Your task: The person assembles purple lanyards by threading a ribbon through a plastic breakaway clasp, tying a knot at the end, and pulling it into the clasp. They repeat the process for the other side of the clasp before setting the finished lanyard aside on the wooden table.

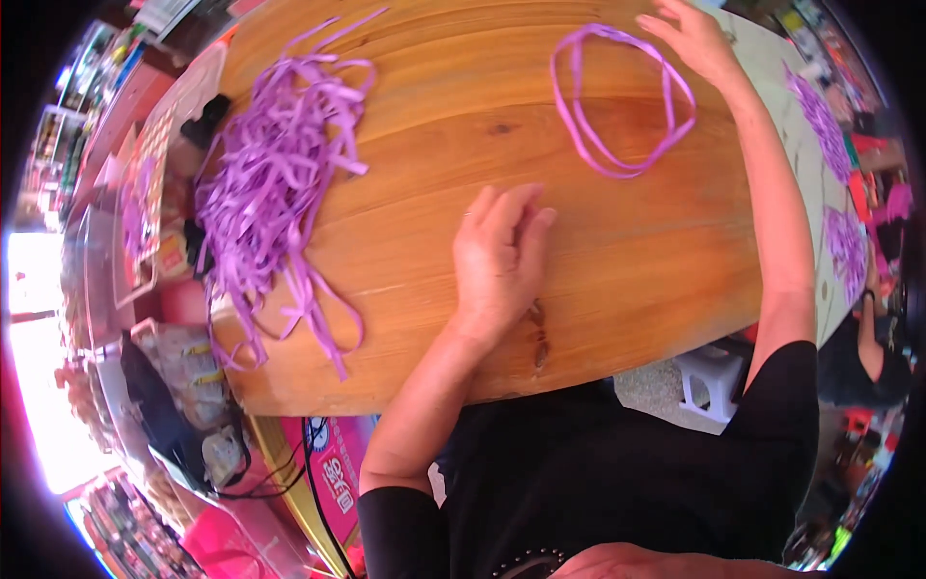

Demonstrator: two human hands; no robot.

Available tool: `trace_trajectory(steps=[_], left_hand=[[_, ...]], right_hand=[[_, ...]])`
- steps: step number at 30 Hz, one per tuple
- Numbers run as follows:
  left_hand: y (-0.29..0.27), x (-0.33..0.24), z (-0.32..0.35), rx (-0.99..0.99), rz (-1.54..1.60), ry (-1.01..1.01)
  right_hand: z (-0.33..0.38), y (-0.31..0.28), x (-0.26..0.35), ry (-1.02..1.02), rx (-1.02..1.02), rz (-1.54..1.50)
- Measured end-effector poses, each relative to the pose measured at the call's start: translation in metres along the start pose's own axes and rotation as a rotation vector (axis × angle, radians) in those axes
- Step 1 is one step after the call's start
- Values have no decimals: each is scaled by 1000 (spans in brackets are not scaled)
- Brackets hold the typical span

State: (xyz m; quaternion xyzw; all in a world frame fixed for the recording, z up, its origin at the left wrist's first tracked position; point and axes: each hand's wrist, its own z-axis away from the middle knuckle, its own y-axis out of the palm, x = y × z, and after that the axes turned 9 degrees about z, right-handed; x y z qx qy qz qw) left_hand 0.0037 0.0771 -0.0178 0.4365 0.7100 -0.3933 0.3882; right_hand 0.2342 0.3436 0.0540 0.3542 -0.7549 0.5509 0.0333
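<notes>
On the wooden table (434, 106), a loop of thin purple ribbon (622, 175) lies at the far right, its strands spread into a rough ring. My right hand (696, 43) is just beyond the loop's upper right side, fingers stretched out and nothing visible in them. Over the middle of the table is my left hand (497, 256), its fingers loosely bent and the thumb apart from them; I see nothing in it. A large tangled heap of purple ribbon strips (265, 174) covers the table's left side, some ends trailing toward the near edge.
Along the right runs a pale marbled surface (772, 87) with purple ribbon bundles (820, 121) on it. A person in black (858, 362) is beyond it. A light plastic stool (709, 381) stands below the table. Bags, a woven basket (154, 183) and a pink box (338, 473) crowd the left.
</notes>
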Motion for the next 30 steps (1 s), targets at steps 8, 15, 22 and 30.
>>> trace_trajectory(steps=[8,15,22,30], left_hand=[[2,2,0,37,-110,119],[4,2,2,30,-146,199],[8,2,4,30,-118,229],[9,11,9,136,-260,206]], right_hand=[[28,81,118,-517,147,-189],[6,161,243,-821,111,-362],[-16,202,317,-699,210,-141],[-41,245,351,-752,243,11]])
